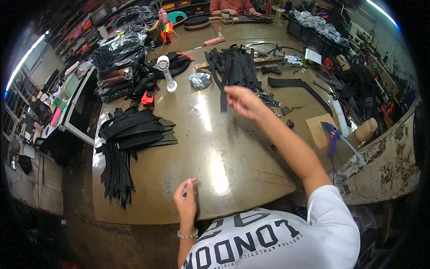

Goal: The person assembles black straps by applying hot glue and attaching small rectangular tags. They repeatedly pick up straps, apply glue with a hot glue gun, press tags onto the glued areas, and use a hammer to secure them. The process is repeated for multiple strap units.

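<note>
My right hand [244, 103] reaches out over the middle of the table, fingers pinched on a black strap [223, 102]. The strap's lower end hangs toward me, and its upper part runs by a pile of black straps [235, 67]. Close to the table's front edge, my left hand [186, 201] is closed with thumb and fingers together. Between them shows a small grey metal piece [184, 193], too small to name for sure. Small metal buckles [268, 99] lie in a heap just right of my right hand.
Black curved strips [134, 130] are stacked at the table's left. A white handheld fan [166, 74] stands beside a round tin of metal pieces [199, 80]. Plastic-wrapped bundles [118, 54] rise at the far left. A blue glue gun [332, 136] lies right; another person [230, 6] sits opposite.
</note>
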### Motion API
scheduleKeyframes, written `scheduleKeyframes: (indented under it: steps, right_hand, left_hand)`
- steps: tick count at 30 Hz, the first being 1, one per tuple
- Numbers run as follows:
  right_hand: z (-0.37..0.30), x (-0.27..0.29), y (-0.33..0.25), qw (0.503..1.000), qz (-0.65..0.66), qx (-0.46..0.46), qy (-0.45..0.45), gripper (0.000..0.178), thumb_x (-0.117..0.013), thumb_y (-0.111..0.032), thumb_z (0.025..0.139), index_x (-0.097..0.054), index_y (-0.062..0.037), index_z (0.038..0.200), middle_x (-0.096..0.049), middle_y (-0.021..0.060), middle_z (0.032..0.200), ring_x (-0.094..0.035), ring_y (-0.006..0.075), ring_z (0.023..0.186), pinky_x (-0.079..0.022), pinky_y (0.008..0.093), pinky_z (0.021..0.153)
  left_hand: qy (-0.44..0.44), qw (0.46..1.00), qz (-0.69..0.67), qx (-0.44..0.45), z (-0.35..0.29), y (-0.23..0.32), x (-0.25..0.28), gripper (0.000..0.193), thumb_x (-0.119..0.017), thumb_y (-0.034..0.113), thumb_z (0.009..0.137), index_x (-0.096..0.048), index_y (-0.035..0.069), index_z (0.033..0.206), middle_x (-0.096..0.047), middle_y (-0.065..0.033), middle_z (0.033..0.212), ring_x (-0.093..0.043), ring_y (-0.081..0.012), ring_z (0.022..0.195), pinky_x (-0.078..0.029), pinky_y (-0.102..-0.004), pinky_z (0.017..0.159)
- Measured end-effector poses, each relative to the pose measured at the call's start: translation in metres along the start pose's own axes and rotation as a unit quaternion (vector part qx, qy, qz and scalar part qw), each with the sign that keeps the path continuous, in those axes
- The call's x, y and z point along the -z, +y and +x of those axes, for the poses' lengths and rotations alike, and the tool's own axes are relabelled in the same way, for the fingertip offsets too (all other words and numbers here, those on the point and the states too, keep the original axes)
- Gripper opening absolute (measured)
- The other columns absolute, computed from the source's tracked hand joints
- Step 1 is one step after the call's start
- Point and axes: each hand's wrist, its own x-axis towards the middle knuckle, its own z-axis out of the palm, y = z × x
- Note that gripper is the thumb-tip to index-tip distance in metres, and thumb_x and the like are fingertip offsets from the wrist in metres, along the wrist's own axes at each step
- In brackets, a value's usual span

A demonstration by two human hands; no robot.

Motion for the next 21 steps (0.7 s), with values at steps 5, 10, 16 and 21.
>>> scheduleKeyframes:
  steps: [5, 10, 16, 21]
  right_hand:
    - [-0.105, -0.026, 0.067, 0.991, -0.034, -0.130, -0.003, 0.015, -0.062, -0.014, 0.097, -0.058, -0.0030, 0.106, -0.065, 0.0034, 0.089, -0.065, 0.0101, 0.073, -0.057, 0.0230, 0.067]
    - [-0.156, -0.028, 0.090, 0.983, -0.004, -0.180, 0.020, 0.021, -0.065, -0.015, 0.095, -0.059, -0.0022, 0.110, -0.064, 0.0015, 0.089, -0.061, 0.0074, 0.069, -0.053, 0.0201, 0.061]
    - [-0.128, -0.007, 0.068, 0.929, -0.165, -0.298, -0.142, 0.015, -0.073, -0.018, 0.089, -0.067, -0.0081, 0.098, -0.061, -0.0070, 0.076, -0.050, 0.0015, 0.058, -0.040, 0.0180, 0.050]
    - [-0.028, 0.023, 0.035, 0.936, -0.284, -0.175, -0.112, 0.017, -0.075, -0.018, 0.088, -0.069, -0.0047, 0.096, -0.066, -0.0025, 0.084, -0.060, 0.0042, 0.069, -0.050, 0.0194, 0.061]
  left_hand:
    - [-0.119, 0.986, -0.104, -0.055, -0.002, 0.018, -0.041, 0.029, -0.060, 0.027, 0.100, -0.070, 0.000, 0.099, -0.060, 0.0043, 0.076, -0.044, -0.0017, 0.063, -0.034, -0.0191, 0.057]
    - [-0.163, 0.986, 0.001, -0.033, -0.007, 0.021, -0.052, 0.019, -0.072, 0.018, 0.091, -0.071, -0.001, 0.088, -0.062, 0.0040, 0.072, -0.047, -0.0022, 0.064, -0.040, -0.0198, 0.058]
    - [-0.207, 0.968, 0.095, -0.107, -0.031, 0.010, -0.042, 0.018, -0.072, 0.018, 0.090, -0.070, 0.002, 0.083, -0.066, -0.0034, 0.072, -0.052, -0.0065, 0.060, -0.042, -0.0244, 0.053]
    - [-0.155, 0.884, 0.305, -0.319, -0.055, -0.010, -0.040, 0.011, -0.077, 0.015, 0.082, -0.071, 0.006, 0.085, -0.061, -0.0067, 0.067, -0.059, -0.0204, 0.055, -0.046, -0.0317, 0.050]
